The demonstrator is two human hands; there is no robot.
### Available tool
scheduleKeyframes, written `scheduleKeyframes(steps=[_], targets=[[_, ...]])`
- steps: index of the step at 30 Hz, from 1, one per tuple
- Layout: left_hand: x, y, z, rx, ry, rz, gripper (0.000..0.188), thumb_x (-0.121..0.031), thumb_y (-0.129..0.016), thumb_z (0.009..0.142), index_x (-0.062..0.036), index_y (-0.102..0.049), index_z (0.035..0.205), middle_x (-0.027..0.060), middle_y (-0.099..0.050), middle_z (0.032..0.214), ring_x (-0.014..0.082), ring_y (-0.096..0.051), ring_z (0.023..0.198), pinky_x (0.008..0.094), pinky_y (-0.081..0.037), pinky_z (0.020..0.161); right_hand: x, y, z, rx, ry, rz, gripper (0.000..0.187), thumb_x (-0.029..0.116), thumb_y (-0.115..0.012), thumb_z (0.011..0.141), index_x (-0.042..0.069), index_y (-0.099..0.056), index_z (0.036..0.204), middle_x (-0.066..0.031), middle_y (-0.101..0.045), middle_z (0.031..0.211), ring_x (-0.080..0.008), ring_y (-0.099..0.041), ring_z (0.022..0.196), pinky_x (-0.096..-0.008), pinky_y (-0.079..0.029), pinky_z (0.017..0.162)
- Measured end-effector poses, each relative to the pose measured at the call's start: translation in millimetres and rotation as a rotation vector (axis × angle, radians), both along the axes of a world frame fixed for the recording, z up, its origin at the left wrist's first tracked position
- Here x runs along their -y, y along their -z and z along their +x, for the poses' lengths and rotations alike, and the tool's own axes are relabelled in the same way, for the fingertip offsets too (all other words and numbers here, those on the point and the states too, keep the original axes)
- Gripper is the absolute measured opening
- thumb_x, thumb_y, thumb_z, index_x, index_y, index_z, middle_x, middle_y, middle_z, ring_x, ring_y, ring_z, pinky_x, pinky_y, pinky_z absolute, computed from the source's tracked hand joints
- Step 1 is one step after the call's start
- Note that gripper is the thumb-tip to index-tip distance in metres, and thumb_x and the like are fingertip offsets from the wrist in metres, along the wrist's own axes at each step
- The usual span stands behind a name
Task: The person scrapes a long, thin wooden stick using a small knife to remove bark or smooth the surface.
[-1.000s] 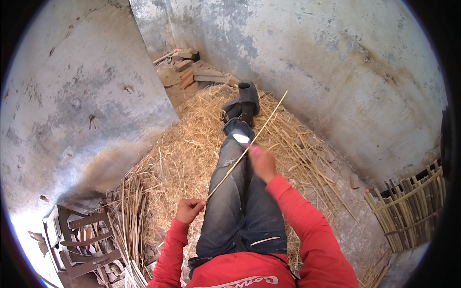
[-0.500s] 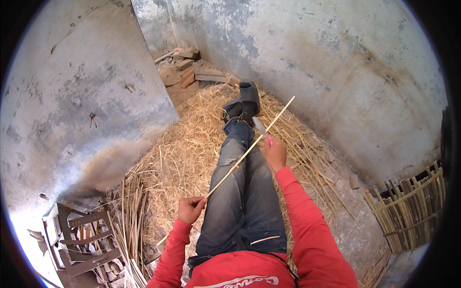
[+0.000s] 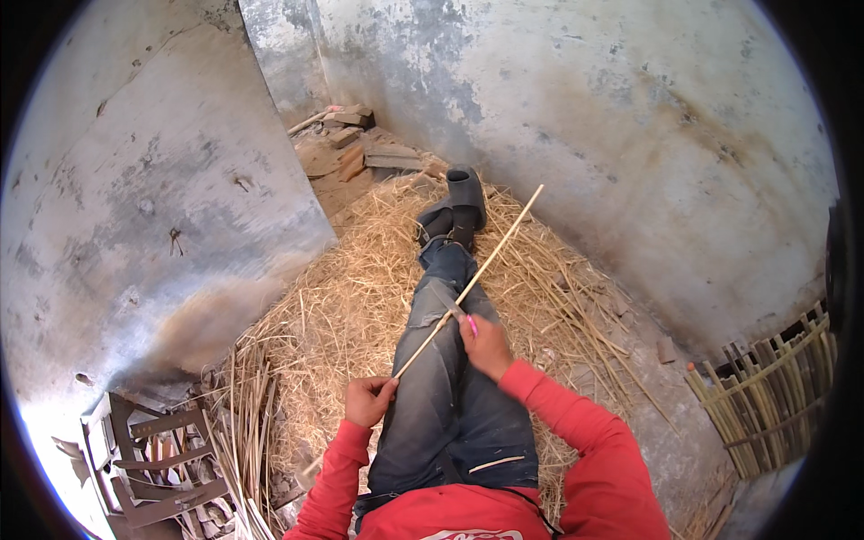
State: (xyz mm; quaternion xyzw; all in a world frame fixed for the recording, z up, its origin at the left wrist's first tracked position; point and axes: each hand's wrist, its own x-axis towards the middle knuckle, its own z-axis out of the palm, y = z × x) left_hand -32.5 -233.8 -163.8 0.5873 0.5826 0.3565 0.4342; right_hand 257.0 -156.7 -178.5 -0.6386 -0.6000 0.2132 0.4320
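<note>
A long pale stick, perhaps split bamboo or cane (image 3: 500, 247), slants over my outstretched legs from lower left to upper right. Its near end is pinched in my left hand (image 3: 367, 401), beside my left thigh. In my right hand (image 3: 487, 347) is a knife (image 3: 452, 306) with a pink handle, mostly covered by the fingers. The grey blade lies across the stick around its middle, above my knees. Whether the edge bites into the stick cannot be made out.
Straw and shavings (image 3: 333, 315) cover the floor around my legs. Loose strips (image 3: 254, 396) and a dark broken frame (image 3: 171, 454) lie at left. A woven slat panel (image 3: 765, 396) stands at right. Bricks (image 3: 346, 126) sit in the far corner, between bare walls (image 3: 630, 135).
My right hand and the knife have come down along the stick, closer to me. My left hand has shifted slightly right and down, still on the near end.
</note>
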Motion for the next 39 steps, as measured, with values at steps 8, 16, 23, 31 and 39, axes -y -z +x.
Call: scheduleKeyframes(steps=[8, 16, 23, 31, 39], targets=[[-2, 0, 6, 0.033, -0.041, -0.006, 0.019, -0.014, -0.076, 0.094, 0.005, -0.079, 0.095, 0.0063, -0.074, 0.072, 0.0094, -0.065, 0.063, 0.026, -0.051, 0.061, -3, -6, 5, 0.01, -0.126, 0.042, 0.036, 0.033, -0.06, 0.103, 0.003, -0.067, 0.085, -0.0223, -0.063, 0.069, -0.043, -0.061, 0.064, -0.05, -0.046, 0.059], [12, 6, -1, 0.039, -0.094, 0.074, 0.019, -0.016, -0.079, 0.093, 0.0024, -0.08, 0.096, 0.0073, -0.075, 0.072, 0.0098, -0.067, 0.063, 0.0256, -0.053, 0.06, -11, -37, 29, -0.318, -0.053, -0.008, 0.041, 0.035, -0.067, 0.102, 0.003, -0.063, 0.076, -0.0034, -0.056, 0.063, -0.0129, -0.048, 0.059, -0.0343, -0.039, 0.056], [18, -27, 26, -0.065, -0.182, 0.292, 0.016, -0.012, -0.081, 0.089, 0.0025, -0.08, 0.097, 0.0101, -0.074, 0.07, 0.0105, -0.066, 0.061, 0.0259, -0.051, 0.057, 0, -84, 5, -0.489, -0.254, -0.006, 0.023, 0.022, -0.077, 0.095, 0.0, -0.074, 0.088, 0.0066, -0.058, 0.069, -0.0042, -0.048, 0.066, -0.0276, -0.04, 0.06], [18, -49, 36, -0.174, -0.187, 0.561, 0.014, -0.008, -0.081, 0.088, -0.0015, -0.08, 0.1, 0.0125, -0.07, 0.07, 0.0179, -0.064, 0.054, 0.0295, -0.049, 0.053, -5, -95, 10, -0.545, -0.268, -0.076, 0.019, 0.018, -0.075, 0.095, 0.0, -0.075, 0.088, 0.0076, -0.057, 0.068, -0.0035, -0.047, 0.065, -0.0277, -0.04, 0.058], [17, -55, 39, -0.24, -0.187, 0.645, 0.013, -0.006, -0.08, 0.087, -0.0018, -0.078, 0.099, 0.012, -0.066, 0.067, 0.0202, -0.061, 0.053, 0.0321, -0.046, 0.051, -2, -118, 10, -0.281, -0.26, 0.083, 0.019, 0.017, -0.073, 0.095, 0.001, -0.073, 0.087, -0.0013, -0.057, 0.061, -0.0102, -0.051, 0.057, -0.032, -0.04, 0.054]])
